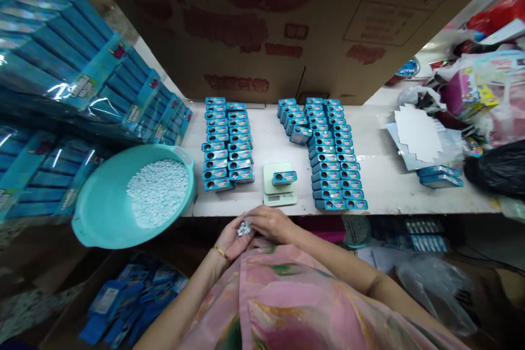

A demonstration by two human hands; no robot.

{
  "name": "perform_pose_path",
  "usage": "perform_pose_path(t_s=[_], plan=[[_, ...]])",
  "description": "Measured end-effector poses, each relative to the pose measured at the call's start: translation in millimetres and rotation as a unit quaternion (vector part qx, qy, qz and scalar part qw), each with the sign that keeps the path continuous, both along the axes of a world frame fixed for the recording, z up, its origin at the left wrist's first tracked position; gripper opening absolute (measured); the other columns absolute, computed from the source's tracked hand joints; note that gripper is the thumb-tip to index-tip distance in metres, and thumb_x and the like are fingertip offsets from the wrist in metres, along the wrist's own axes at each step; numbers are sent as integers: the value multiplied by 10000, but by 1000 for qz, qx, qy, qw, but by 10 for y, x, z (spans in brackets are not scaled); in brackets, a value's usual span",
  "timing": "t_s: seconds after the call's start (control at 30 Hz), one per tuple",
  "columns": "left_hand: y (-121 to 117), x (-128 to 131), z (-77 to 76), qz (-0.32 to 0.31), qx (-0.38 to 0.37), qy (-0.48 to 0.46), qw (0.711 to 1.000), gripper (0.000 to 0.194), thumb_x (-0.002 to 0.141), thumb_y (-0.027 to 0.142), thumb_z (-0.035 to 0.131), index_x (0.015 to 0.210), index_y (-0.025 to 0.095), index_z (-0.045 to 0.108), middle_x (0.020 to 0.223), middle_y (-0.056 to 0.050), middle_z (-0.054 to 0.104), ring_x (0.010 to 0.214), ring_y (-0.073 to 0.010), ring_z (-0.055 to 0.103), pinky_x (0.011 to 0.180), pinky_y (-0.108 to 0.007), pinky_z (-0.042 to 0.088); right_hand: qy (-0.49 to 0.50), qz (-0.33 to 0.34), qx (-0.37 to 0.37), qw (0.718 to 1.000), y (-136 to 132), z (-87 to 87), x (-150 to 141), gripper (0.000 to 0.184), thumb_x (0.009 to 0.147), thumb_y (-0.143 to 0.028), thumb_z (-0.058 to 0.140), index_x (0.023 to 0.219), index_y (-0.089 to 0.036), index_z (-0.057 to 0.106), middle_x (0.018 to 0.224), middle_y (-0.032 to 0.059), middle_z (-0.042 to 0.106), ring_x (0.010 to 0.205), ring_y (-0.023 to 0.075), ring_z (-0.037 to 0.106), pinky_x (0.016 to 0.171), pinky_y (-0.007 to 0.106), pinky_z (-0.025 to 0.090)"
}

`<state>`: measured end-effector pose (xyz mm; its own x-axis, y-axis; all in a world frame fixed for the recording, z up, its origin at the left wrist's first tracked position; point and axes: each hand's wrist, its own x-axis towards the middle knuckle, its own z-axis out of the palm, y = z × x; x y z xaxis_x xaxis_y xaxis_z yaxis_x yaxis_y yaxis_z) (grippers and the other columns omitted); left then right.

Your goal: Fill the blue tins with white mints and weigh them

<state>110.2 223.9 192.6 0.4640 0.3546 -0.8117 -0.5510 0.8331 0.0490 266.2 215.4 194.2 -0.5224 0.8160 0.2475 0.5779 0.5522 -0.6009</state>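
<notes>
My left hand [229, 240], with a gold bangle at the wrist, is cupped palm up around a small heap of pale tablet-like candies [244, 228]. Over its fingertips lies my right hand [271, 223], fingers together and bent beside the heap; whatever they pinch is hidden. Just beyond the hands, a pale green digital scale [268, 188] carries one small blue box [284, 177] with a dark round opening at its top. To the left, a turquoise basin [92, 197] holds many more pale candies [158, 191].
Small blue boxes stand in rows left [216, 154] and right [328, 167] of the scale. A large cardboard carton [262, 27] walls off the back. Wrapped blue packs [82, 65] pile up at left. White card sheets [416, 134] and two blue boxes [441, 176] lie at right.
</notes>
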Motion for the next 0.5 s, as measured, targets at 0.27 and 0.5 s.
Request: perform_pose_path(t_s=[0.27, 0.5], plan=[[693, -898, 379, 267, 102, 169, 943, 158, 818, 149, 388, 756, 142, 533, 715, -32, 552, 621, -70, 549, 519, -157, 442, 69, -301, -98, 946, 339, -297, 1206, 520, 735, -420, 497, 1177, -158, 418, 1134, 138, 482, 1002, 224, 494, 750, 369, 481], [850, -1411, 568, 353, 94, 308, 879, 198, 771, 309, 485, 941, 214, 522, 1013, -57, 561, 975, -150, 519, 840, -312, 369, 84, -250, -141, 954, 520, -921, 1280, 465, 659, -449, 494, 1053, -203, 489, 980, 74, 594, 875, 239, 583, 731, 351, 487]])
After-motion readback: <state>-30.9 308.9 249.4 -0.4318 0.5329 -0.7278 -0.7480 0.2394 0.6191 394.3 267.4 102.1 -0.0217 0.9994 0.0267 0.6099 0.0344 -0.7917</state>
